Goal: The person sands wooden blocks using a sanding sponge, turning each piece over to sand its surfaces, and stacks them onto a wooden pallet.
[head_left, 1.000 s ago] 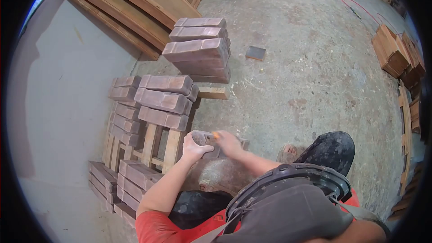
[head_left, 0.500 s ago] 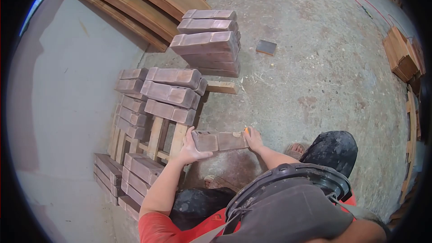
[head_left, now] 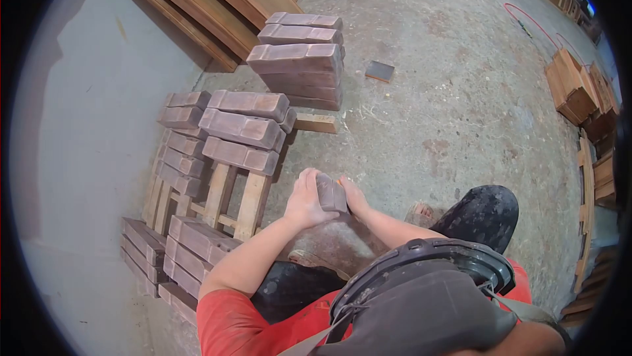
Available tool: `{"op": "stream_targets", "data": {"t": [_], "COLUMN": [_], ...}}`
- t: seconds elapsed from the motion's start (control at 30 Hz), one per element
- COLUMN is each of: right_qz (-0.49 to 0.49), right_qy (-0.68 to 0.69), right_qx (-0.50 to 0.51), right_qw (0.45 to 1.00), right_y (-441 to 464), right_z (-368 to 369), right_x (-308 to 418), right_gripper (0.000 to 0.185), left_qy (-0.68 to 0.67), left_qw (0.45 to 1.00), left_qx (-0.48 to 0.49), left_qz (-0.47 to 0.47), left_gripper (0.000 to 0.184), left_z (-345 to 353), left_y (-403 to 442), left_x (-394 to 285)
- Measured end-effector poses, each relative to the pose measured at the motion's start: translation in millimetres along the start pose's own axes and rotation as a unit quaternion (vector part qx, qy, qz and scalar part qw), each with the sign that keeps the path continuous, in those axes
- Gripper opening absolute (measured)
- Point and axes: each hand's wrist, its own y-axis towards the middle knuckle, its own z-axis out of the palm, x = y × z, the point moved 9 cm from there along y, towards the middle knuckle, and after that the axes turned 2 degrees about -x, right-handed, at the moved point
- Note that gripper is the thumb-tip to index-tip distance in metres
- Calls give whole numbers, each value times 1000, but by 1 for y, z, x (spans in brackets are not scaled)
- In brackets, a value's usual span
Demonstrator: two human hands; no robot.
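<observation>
Between my hands, above the floor in front of my knees, is a brownish-grey wooden furniture leg [head_left: 331, 194], square in section, seen nearly end-on. My left hand [head_left: 307, 200] wraps round its left side, thumb along the near edge. On the opposite side, my right hand [head_left: 356, 198] is closed against it. A small orange bit shows at the right fingertips; I cannot make out what it is. To the left, similar legs [head_left: 240, 129] lie stacked on a wooden pallet [head_left: 253, 201].
Another stack of legs [head_left: 296, 59] stands farther off, near a small dark flat block [head_left: 380, 71] on the concrete floor. Large wooden panels [head_left: 191, 0] lean by the grey wall [head_left: 85, 158]. Wooden boxes [head_left: 571, 86] and a red hose [head_left: 530, 15] are at right.
The leg has turned from lying crosswise to nearly end-on. My hands have come closer together, the left moving right and up, the right moving slightly left. The view has shifted slightly.
</observation>
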Motion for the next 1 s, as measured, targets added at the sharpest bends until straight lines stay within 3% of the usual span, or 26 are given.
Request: {"op": "stream_targets", "data": {"t": [0.07, 0.13, 0.17, 0.23, 0.27, 0.33, 0.43, 0.5, 0.6, 0.73, 0.93, 1.0], "right_qz": [-102, -208, -207, -405, -394, -414, -387, -422, -447, -440, -508, -503], "right_qy": [16, -73, -73, -223, -221, -230, -227, -291, -302, -307, -270, -300], "right_qx": [-17, -9, -10, -73, -60, -44, 2, -22, 5, 9, -11, -5], "right_qw": [994, 975, 976, 883, 890, 880, 894, 858, 842, 844, 818, 810], "right_y": [-21, -50, -57, -97, -104, -96, -79, -88, -117, -94, -132, -119], "right_z": [0, 12, 17, 33, 35, 33, 29, 34, 44, 45, 40, 30], "right_x": [77, 157, 158, 187, 184, 190, 196, 203, 199, 205, 166, 138], "right_gripper": [49, 56, 56, 63, 63, 61, 53, 46, 41, 40, 58, 59], "left_qy": [5, 6, -2, 3, 6, 124, 78, 24, 13, 71, -12, -5], "left_qw": [1000, 998, 997, 993, 993, 992, 997, 999, 991, 995, 982, 952], "left_qx": [-24, -59, -65, -37, -39, -21, -14, 8, -6, -26, -50, -33], "left_qz": [-4, -25, -45, -109, -107, -1, -7, -27, -136, -63, -180, -303], "left_gripper": [111, 115, 113, 99, 99, 88, 84, 89, 91, 90, 95, 102], "left_z": [1, 3, 17, 0, 1, 13, 13, 24, 5, 26, 4, 0], "left_y": [7, 14, 19, 13, 9, 6, 3, 8, 2, 6, 1, -5], "left_x": [5, 29, 59, 59, 60, 36, 19, 46, 70, 73, 85, 93]}}
